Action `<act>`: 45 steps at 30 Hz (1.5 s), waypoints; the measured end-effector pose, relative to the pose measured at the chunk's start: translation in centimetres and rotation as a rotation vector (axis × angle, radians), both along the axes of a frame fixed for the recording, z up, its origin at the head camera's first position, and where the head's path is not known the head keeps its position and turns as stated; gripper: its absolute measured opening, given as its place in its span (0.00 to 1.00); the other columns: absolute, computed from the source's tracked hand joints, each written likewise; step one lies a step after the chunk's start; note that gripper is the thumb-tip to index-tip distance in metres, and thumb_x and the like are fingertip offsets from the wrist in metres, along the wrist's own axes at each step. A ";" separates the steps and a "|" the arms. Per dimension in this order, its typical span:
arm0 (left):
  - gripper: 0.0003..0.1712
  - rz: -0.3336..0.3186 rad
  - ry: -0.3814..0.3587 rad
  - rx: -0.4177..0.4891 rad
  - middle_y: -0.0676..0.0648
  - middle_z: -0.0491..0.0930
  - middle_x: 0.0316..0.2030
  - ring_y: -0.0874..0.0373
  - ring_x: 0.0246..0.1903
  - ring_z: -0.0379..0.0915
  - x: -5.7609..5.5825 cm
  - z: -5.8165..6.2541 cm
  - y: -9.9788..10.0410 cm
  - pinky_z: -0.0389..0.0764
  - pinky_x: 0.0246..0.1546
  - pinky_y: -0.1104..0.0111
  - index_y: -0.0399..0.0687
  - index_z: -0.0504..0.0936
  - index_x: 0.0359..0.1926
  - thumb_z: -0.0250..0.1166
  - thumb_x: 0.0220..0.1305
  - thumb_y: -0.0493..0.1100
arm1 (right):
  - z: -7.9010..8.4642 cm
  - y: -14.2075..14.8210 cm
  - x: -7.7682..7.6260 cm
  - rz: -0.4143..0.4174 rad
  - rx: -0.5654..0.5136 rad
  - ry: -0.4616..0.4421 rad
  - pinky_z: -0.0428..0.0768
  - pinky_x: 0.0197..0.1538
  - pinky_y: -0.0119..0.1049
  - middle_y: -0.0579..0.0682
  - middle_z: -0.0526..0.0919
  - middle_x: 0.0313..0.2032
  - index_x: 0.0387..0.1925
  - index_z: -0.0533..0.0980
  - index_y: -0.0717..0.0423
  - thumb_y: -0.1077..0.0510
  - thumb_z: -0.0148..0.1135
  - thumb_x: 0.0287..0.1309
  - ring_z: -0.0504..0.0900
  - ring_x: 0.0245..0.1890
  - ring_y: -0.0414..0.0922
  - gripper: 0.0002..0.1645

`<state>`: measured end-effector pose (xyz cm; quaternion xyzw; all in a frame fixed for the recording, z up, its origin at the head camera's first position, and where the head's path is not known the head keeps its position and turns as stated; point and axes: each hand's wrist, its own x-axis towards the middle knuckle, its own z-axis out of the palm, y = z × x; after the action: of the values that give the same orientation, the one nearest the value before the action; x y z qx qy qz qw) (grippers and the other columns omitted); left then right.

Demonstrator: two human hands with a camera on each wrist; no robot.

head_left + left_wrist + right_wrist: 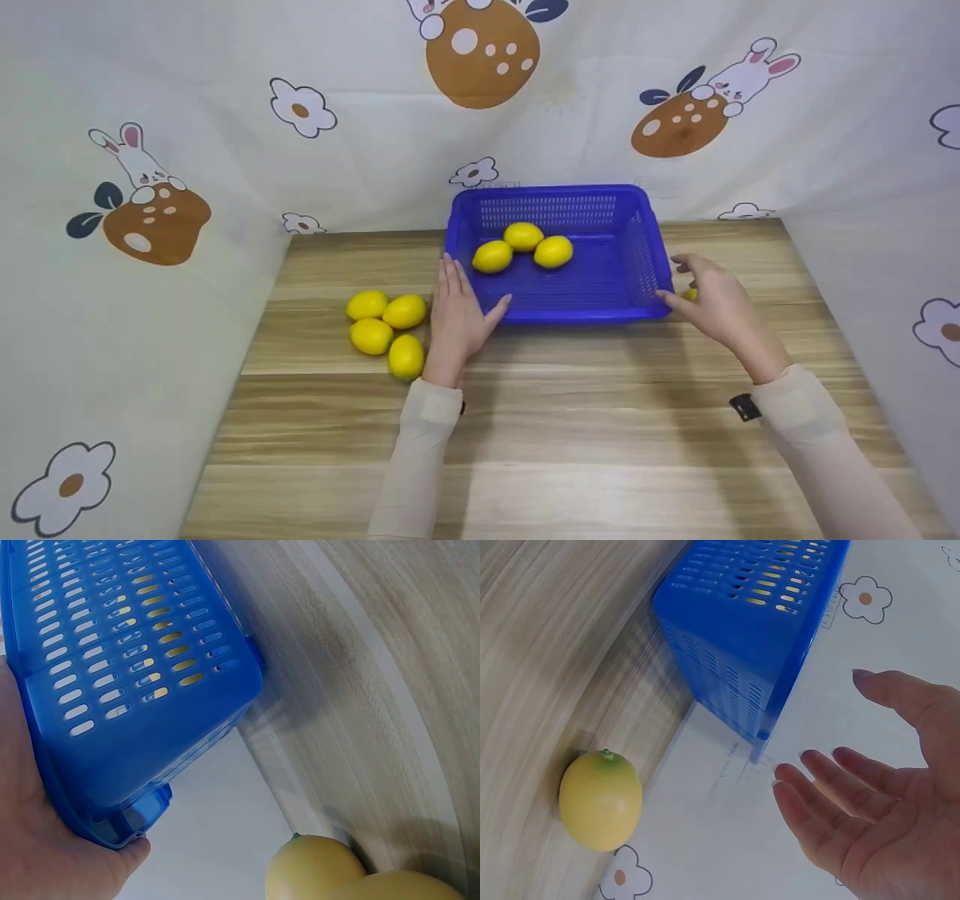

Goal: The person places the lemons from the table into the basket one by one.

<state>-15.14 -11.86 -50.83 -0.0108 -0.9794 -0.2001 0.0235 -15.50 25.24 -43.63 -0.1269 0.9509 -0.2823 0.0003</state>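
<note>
A blue plastic basket (570,315) with slotted walls sits near the back of the wooden table. Three yellow lemons (553,252) lie inside it, toward the left. My left hand (459,319) rests on the basket's front left corner, its fingers straight along the left rim and the thumb spread over the front rim. Just off the right wall is my right hand (716,304), thumb and fingers apart with nothing between them; the right wrist view shows a gap to the basket (735,637). One lemon (600,800) lies on the table to the right, mostly hidden by that hand in the head view.
Several lemons (371,336) lie in a group on the table (570,435), left of my left hand. A pale cloth (360,165) printed with rabbits and flowers stands behind the table and along both sides.
</note>
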 end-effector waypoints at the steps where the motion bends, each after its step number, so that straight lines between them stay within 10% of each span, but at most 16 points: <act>1: 0.63 -0.001 0.000 0.000 0.28 0.37 0.83 0.37 0.84 0.34 0.0 0.0 0.0 0.50 0.82 0.49 0.24 0.45 0.80 0.52 0.73 0.74 | -0.1 0.1 0.1 0.000 -0.006 -0.002 0.81 0.54 0.66 0.78 0.78 0.58 0.68 0.68 0.76 0.57 0.70 0.68 0.82 0.51 0.72 0.37; 45: 0.63 -0.004 -0.003 -0.030 0.26 0.37 0.82 0.35 0.83 0.35 0.0 0.1 -0.1 0.50 0.82 0.49 0.23 0.46 0.80 0.51 0.74 0.74 | -2.9 4.3 2.3 0.012 -0.041 0.060 0.83 0.51 0.68 0.79 0.79 0.56 0.64 0.72 0.76 0.65 0.69 0.65 0.83 0.47 0.74 0.30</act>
<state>-15.17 -11.92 -50.75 -0.0127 -0.9823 -0.1855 0.0215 -13.21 29.56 -46.52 -0.1410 0.9438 -0.2976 -0.0289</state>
